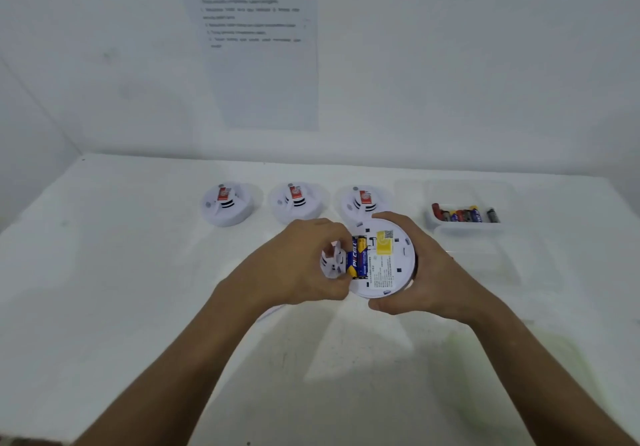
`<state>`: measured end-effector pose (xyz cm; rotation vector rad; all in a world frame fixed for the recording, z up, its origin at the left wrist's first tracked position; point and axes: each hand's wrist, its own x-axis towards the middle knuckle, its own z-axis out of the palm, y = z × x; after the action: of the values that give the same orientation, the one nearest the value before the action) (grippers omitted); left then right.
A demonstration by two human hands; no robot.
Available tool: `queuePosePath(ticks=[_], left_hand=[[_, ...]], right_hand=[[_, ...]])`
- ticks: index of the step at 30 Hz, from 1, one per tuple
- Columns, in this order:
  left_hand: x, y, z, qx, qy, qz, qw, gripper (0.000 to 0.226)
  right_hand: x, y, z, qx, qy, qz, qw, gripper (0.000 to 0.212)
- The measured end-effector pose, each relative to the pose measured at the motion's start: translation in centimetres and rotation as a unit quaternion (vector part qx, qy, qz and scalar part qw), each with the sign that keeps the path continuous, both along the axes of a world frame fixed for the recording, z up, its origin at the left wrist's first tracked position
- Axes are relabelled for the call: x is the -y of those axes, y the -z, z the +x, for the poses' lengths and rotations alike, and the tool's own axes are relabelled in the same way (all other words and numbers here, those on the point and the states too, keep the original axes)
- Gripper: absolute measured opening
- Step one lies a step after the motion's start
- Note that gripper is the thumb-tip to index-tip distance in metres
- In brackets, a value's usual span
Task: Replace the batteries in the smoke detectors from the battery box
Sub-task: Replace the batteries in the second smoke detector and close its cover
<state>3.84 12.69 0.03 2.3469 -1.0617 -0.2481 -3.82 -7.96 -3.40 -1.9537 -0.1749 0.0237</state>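
A white smoke detector (388,265) is held above the table with its back, bearing a yellow label, facing me. My right hand (426,272) grips its right rim. Blue and yellow batteries (357,256) sit in its open compartment on the left side. My left hand (298,265) pinches at these batteries and also holds a small white plastic piece (332,262), apparently the battery cover. Three more white smoke detectors (227,203) (297,200) (363,201) stand in a row behind. A clear battery box (465,217) with several batteries lies at the right.
A clear plastic lid (481,255) lies in front of the battery box, just right of my right hand. A printed sheet (259,47) hangs on the white wall behind the white table (138,272). The wall corner runs along the left.
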Motion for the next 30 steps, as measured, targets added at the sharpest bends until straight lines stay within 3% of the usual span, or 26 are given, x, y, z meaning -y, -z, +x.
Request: queuePosePath(ticks=[6, 19, 30], left_hand=[[3.5, -1.3, -0.3, 0.032, 0.068, 0.095, 0.993, 0.036], [14.2, -3.4, -4.2, 0.143, 0.15, 0.193, 0.959, 0.045], [18.4, -2.5, -6.9, 0.156, 0.135, 0.102, 0.973, 0.058]], right_hand=[[2.0, 0.1, -1.8, 0.019, 0.035, -0.012, 0.999, 0.094], [10.4, -0.7, -6.8, 0.02, 0.083, -0.032, 0.996, 0.09], [16.6, -0.8, -8.2, 0.028, 0.075, 0.006, 0.997, 0.086]])
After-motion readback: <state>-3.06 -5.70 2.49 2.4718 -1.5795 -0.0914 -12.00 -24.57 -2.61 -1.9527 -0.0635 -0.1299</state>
